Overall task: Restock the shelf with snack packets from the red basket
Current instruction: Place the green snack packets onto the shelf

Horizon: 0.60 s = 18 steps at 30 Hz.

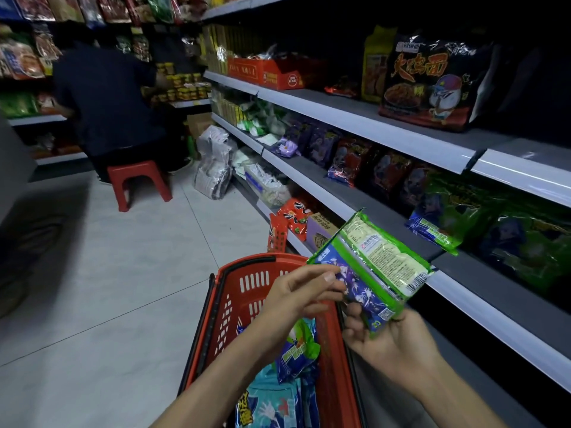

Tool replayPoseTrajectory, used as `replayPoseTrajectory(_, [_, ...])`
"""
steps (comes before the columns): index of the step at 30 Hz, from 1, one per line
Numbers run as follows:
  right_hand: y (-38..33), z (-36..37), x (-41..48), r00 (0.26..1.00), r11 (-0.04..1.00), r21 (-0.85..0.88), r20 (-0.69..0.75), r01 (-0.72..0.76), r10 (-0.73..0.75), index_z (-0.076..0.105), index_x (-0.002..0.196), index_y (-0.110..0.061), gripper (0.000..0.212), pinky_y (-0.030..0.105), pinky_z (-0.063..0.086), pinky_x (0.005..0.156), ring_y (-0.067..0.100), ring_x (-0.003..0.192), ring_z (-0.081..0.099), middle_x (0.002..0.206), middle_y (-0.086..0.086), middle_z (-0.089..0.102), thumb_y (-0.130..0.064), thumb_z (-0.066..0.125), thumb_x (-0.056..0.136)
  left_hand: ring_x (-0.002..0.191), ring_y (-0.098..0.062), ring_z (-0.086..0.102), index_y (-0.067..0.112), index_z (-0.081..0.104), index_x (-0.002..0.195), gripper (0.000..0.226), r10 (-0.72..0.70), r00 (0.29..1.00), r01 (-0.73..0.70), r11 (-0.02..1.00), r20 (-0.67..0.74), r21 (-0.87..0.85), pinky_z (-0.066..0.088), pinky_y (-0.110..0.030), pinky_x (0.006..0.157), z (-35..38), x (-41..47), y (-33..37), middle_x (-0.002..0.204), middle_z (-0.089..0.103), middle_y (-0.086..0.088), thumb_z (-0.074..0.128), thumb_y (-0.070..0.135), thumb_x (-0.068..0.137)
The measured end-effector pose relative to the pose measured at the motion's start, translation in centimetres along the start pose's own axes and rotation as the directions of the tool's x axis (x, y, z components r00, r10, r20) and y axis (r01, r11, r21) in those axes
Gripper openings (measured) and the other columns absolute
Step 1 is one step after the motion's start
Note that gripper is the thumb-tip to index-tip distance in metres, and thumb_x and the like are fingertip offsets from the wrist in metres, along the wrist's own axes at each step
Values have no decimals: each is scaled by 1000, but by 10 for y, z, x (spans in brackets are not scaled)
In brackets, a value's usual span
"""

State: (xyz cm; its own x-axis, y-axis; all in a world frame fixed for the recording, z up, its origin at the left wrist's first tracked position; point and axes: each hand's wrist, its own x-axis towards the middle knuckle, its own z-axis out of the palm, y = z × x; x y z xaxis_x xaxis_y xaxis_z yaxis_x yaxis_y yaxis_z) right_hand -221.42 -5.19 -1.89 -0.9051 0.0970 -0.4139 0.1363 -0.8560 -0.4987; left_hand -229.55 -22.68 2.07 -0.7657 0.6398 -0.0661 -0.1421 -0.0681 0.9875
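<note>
Your right hand (394, 341) gripped green-and-purple plastic snack packets (375, 270); your left hand (298, 293) pinched their left edge, above the red plastic basket (223, 274), beside the grey shelf (494, 282).

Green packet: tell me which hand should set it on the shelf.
Right, most likely. The right hand grips the green packet from below and is nearer the shelf; the left hand only pinches its corner, over the red basket.

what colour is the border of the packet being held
Bright green border on the packet, purple-blue print beside it; head view.
</note>
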Motion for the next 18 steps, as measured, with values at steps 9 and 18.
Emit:
replayPoseTrajectory(9, [-2, -4, 4, 965, 956, -193, -99, 221, -244, 61, 135, -5, 46, 24, 50, 54, 17, 65, 60, 96, 14, 72, -14, 59, 89, 103, -24, 73, 26, 74, 126, 36, -28, 998, 25, 998, -51, -56, 55, -42, 91, 1, 1, 0, 118, 77, -8, 68, 43, 94])
replayPoseTrajectory(18, [-6, -4, -8, 825, 759, -415, -33, 502, -564, 64, 129, -5, 39, 34, 60, 95, 33, 115, 71, 120, 14, 76, -2, 68, 91, 81, -6, 68, 22, 79, 114, 27, 15, 987, -11, 1000, -161, 25, 50, -17, 56, -1, 10, -6, 107, 79, -5, 77, 31, 89])
